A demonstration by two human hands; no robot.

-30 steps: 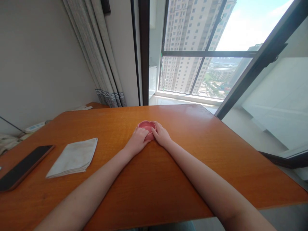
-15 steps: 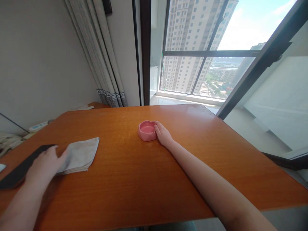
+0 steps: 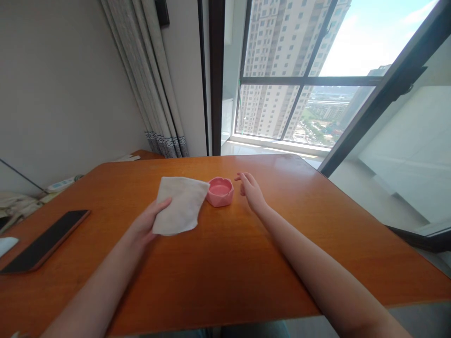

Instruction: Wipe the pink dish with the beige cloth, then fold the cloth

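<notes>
My left hand (image 3: 151, 219) grips a folded whitish cloth (image 3: 181, 204) by its left edge, thumb on top and fingers hidden beneath. The cloth is lifted over the table, and its upper right corner overlaps the left side of a pink faceted ashtray (image 3: 221, 193); whether they touch I cannot tell. The ashtray stands upright on the wooden table (image 3: 211, 277). Just right of it, my right hand (image 3: 251, 188) hovers apart from the ashtray, holding nothing, its index finger extended and other fingers partly curled.
A flat dark slab with a reddish-brown edge (image 3: 45, 241) lies at the table's left, beside a white object (image 3: 7, 245) cut off by the frame. A white remote-like item (image 3: 60, 184) rests beyond the left edge. Behind the table are a curtain (image 3: 155, 94) and a window (image 3: 306, 80).
My left hand has picked up the cloth from beside the dark slab and carried it right, to the ashtray. My right hand has let go of the ashtray and moved slightly right.
</notes>
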